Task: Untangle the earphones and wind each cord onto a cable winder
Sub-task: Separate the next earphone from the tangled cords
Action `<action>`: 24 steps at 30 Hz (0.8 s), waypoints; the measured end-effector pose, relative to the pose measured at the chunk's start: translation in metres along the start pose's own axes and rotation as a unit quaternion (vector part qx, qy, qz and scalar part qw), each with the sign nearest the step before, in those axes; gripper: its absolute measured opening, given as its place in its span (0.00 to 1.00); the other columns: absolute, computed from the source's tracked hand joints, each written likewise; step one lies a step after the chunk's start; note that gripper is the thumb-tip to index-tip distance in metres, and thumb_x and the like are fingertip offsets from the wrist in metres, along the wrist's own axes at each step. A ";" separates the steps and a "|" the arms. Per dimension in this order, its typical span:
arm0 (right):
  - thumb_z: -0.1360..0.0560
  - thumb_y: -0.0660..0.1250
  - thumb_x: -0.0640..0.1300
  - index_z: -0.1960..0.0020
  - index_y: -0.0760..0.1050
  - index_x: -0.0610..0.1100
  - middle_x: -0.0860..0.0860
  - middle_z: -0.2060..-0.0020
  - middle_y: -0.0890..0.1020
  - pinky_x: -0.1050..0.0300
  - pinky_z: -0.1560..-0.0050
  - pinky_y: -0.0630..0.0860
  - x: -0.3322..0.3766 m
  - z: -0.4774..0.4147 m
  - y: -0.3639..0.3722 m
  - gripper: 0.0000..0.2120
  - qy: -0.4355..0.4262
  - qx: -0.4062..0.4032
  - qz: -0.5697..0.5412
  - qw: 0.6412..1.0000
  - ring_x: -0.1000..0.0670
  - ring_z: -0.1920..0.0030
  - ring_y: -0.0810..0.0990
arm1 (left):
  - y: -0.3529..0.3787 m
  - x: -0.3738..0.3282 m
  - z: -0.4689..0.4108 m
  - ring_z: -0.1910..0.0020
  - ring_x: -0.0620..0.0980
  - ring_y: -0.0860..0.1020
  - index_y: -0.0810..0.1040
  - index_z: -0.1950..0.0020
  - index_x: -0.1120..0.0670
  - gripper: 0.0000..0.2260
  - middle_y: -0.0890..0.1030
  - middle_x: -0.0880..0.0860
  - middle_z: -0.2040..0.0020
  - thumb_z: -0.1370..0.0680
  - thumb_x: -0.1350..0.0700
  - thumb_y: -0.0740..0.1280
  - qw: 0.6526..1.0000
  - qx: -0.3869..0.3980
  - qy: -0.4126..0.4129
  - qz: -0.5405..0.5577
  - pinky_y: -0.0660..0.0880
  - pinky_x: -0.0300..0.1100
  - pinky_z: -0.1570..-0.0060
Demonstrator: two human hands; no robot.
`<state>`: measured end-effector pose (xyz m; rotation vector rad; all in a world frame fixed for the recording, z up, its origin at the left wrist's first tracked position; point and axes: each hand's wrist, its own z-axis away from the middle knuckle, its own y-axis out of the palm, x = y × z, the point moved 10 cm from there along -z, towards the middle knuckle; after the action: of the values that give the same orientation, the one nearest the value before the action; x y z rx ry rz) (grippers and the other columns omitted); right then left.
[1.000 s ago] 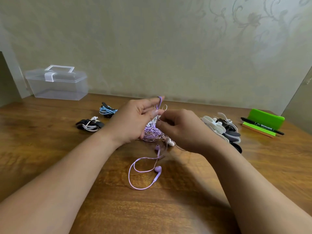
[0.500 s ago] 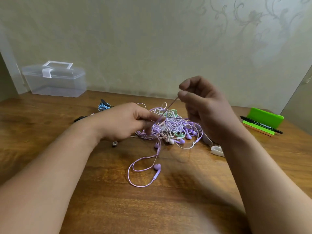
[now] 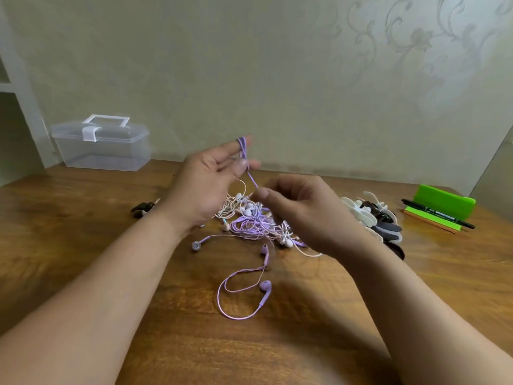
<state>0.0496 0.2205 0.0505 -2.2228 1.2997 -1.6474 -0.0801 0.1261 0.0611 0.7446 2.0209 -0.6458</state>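
A tangle of purple, white and pink earphones (image 3: pixel 249 222) lies mid-table. From it a purple cord (image 3: pixel 252 179) rises to my left hand (image 3: pixel 208 184), where it is looped round the raised index finger and pressed by the thumb. Just below, my right hand (image 3: pixel 308 215) pinches the same cord between thumb and fingers, above the tangle. Two purple earbuds (image 3: pixel 265 286) on a loose loop of cord lie on the table in front of the tangle. A pile of white and black cable winders (image 3: pixel 372 220) sits right of my right hand, partly hidden by it.
A clear plastic box (image 3: pixel 102 145) with a handle stands at the back left. A dark wound earphone bundle (image 3: pixel 141 209) lies left of my left wrist. At the far right a green holder (image 3: pixel 444 202) has a black pen (image 3: pixel 438 216) in front of it.
My left hand has risen with the purple cord looped on its index finger. My right hand has come down from its raised position and now pinches the cord just below the left hand.
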 end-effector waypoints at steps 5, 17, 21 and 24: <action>0.21 0.74 0.49 0.57 0.83 0.44 0.51 0.71 0.74 0.55 0.66 0.63 0.009 -0.002 -0.032 0.10 -0.027 -0.071 -0.023 0.997 0.52 0.68 0.67 | 0.027 -0.007 0.013 0.45 0.40 0.84 0.79 0.29 0.50 0.15 0.87 0.47 0.45 0.16 0.58 0.66 0.978 0.124 0.040 -0.162 0.77 0.41 0.35; 0.23 0.75 0.48 0.59 0.79 0.44 0.47 0.70 0.79 0.64 0.72 0.64 -0.004 -0.005 -0.029 0.10 -0.010 -0.020 -0.198 0.980 0.56 0.75 0.67 | 0.055 -0.011 0.041 0.80 0.45 0.65 0.83 0.35 0.52 0.13 0.86 0.56 0.49 0.17 0.58 0.64 0.938 0.341 -0.065 0.021 0.62 0.35 0.77; 0.20 0.70 0.48 0.60 0.80 0.46 0.49 0.70 0.62 0.62 0.73 0.57 -0.018 -0.008 -0.017 0.11 0.019 0.006 -0.315 0.949 0.53 0.72 0.56 | 0.051 -0.016 0.035 0.82 0.41 0.64 0.83 0.34 0.48 0.16 0.86 0.57 0.49 0.20 0.57 0.64 0.937 0.297 -0.080 0.163 0.56 0.33 0.79; 0.18 0.68 0.49 0.52 0.84 0.42 0.52 0.71 0.66 0.62 0.72 0.61 -0.027 -0.006 -0.010 0.12 0.041 -0.009 -0.216 0.975 0.55 0.73 0.61 | 0.040 -0.014 0.023 0.83 0.39 0.63 0.80 0.30 0.50 0.18 0.86 0.58 0.45 0.20 0.58 0.64 0.947 0.221 -0.070 0.223 0.53 0.34 0.78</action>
<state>0.0483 0.2468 0.0383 -2.6146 0.8868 -1.8807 -0.0333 0.1344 0.0555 1.3331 1.5113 -0.8600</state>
